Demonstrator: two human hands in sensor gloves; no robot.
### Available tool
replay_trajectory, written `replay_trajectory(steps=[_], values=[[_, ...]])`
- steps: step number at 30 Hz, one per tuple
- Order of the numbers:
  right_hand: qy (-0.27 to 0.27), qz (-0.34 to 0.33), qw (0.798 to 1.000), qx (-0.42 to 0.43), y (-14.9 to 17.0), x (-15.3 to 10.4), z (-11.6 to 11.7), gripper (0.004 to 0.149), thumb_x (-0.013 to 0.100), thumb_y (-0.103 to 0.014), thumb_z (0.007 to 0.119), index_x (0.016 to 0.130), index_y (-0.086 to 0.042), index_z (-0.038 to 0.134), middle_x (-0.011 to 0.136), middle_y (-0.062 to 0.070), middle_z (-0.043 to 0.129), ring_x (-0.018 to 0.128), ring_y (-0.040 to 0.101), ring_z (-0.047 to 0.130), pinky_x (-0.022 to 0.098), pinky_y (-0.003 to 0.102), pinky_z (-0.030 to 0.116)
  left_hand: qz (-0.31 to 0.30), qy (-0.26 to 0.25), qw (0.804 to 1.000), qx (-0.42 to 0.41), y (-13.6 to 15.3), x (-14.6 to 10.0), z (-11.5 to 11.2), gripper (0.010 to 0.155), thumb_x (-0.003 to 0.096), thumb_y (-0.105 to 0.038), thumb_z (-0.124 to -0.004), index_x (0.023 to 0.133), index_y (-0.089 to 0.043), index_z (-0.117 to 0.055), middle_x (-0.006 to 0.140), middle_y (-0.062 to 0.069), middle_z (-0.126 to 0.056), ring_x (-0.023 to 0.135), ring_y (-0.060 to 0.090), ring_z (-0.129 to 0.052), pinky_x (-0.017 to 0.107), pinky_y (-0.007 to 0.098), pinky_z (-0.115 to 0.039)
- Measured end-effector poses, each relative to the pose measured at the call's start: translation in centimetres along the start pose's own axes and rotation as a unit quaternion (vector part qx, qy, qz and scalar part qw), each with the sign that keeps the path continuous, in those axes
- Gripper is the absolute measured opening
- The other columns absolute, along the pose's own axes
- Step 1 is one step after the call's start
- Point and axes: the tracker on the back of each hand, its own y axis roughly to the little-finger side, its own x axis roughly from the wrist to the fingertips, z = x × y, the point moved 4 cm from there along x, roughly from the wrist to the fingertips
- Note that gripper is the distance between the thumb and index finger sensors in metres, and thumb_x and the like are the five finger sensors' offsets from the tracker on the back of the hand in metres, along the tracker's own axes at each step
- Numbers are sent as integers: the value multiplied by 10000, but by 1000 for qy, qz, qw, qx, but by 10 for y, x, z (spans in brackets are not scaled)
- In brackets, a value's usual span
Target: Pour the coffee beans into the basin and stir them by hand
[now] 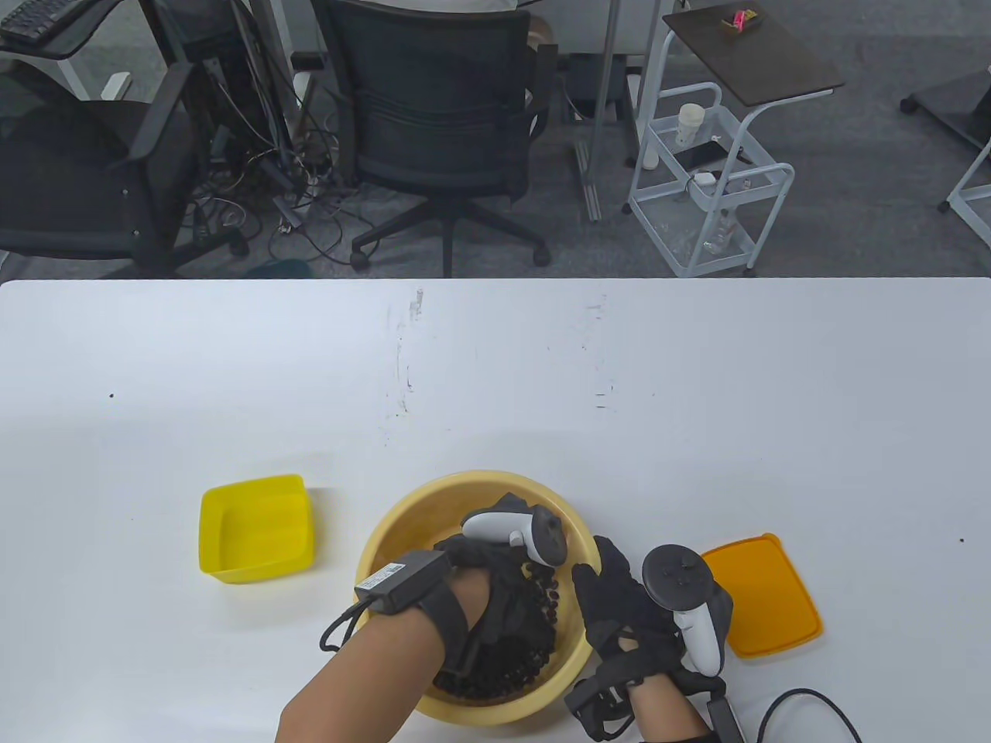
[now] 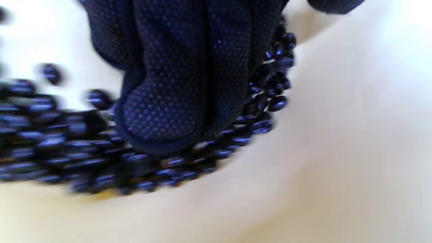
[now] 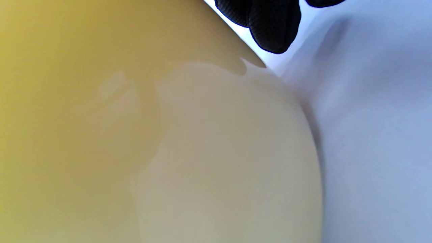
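A round yellow basin point(image 1: 464, 480) stands near the table's front edge with dark coffee beans point(image 1: 503, 658) heaped in its near side. My left hand point(image 1: 484, 565) reaches down into the basin. In the left wrist view its gloved fingers point(image 2: 162, 114) lie straight and close together, pressed into the beans point(image 2: 50, 148) by the pale inner wall point(image 2: 337, 152). My right hand point(image 1: 612, 588) holds the basin's right rim, thumb at the edge. The right wrist view shows the basin's outer wall point(image 3: 101, 135), with gloved fingertips point(image 3: 273, 20) above it.
An empty yellow square container point(image 1: 257, 529) sits left of the basin. Its orange lid point(image 1: 762, 594) lies flat to the right, just beyond my right hand. A black cable point(image 1: 805, 696) loops at the front right edge. Office chairs and a cart stand behind the table.
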Motion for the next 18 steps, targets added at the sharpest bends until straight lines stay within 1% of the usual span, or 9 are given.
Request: replay_trajectory(steps=[3, 4, 6, 8, 10, 13, 16, 17, 18], values=[[1, 0, 1000, -2, 0, 0, 0, 639, 502, -441, 502, 953, -69, 245, 977, 211, 436, 895, 451, 651, 672, 615, 420, -63, -44, 995, -57, -6, 1, 13, 632, 555, -531, -543, 874, -13, -710, 674, 90, -1011, 523, 209, -1107, 626, 414, -758], [1, 0, 1000, -1, 0, 0, 0, 639, 502, -441, 503, 953, -69, 245, 977, 211, 436, 895, 451, 651, 671, 615, 419, -69, -53, 994, -60, -6, 0, 15, 623, 564, -515, -540, 903, -6, -659, 746, 104, -956, 603, 224, -1076, 635, 419, -739], [0, 0, 1000, -1, 0, 0, 0, 640, 502, -443, 502, 953, -71, 244, 978, 212, 435, 895, 452, 649, 671, 615, 420, -70, -98, 990, -72, -3, -4, 25, 625, 568, -511, -533, 923, -4, -618, 773, 97, -921, 625, 207, -1052, 652, 408, -720], [0, -1, 1000, -1, 0, 0, 0, 639, 502, -444, 501, 953, -70, 245, 977, 211, 435, 895, 451, 651, 671, 615, 421, -59, -170, 980, -81, 3, -15, 35, 643, 563, -518, -537, 937, 1, -599, 790, 107, -900, 638, 216, -1034, 670, 416, -696], [-1, -1, 1000, -1, 0, 0, 0, 640, 502, -443, 501, 953, -69, 244, 977, 211, 435, 895, 451, 650, 672, 615, 420, -46, -211, 974, -63, 6, -23, 41, 649, 560, -517, -541, 960, -7, -571, 818, 111, -871, 663, 219, -1013, 687, 419, -673], [-1, -1, 1000, 0, 0, 0, 0, 640, 502, -443, 501, 953, -70, 244, 977, 211, 434, 895, 452, 650, 671, 615, 420, -13, -289, 957, -9, 10, -37, 48, 636, 549, -510, -560, 967, -30, -578, 853, 116, -835, 671, 221, -994, 709, 433, -640], [0, -1, 1000, -1, 0, 0, 0, 639, 502, -443, 502, 953, -71, 245, 977, 211, 436, 894, 453, 650, 671, 615, 421, 26, -328, 942, 63, 8, -45, 49, 618, 541, -499, -579, 965, -50, -597, 864, 125, -827, 652, 255, -967, 710, 455, -621], [-1, 0, 1000, 0, 0, 0, 0, 639, 502, -443, 502, 953, -70, 246, 977, 211, 435, 895, 451, 651, 671, 615, 420, 44, -338, 934, 103, 7, -46, 49, 613, 538, -490, -587, 966, -52, -603, 867, 139, -822, 668, 277, -957, 709, 469, -612], [-1, 0, 1000, 1, 0, 0, 0, 638, 502, -442, 502, 953, -71, 245, 977, 211, 435, 895, 452, 650, 672, 615, 420, 58, -335, 931, 131, 6, -46, 48, 607, 537, -486, -590, 978, -68, -595, 887, 152, -796, 695, 304, -929, 718, 485, -581]])
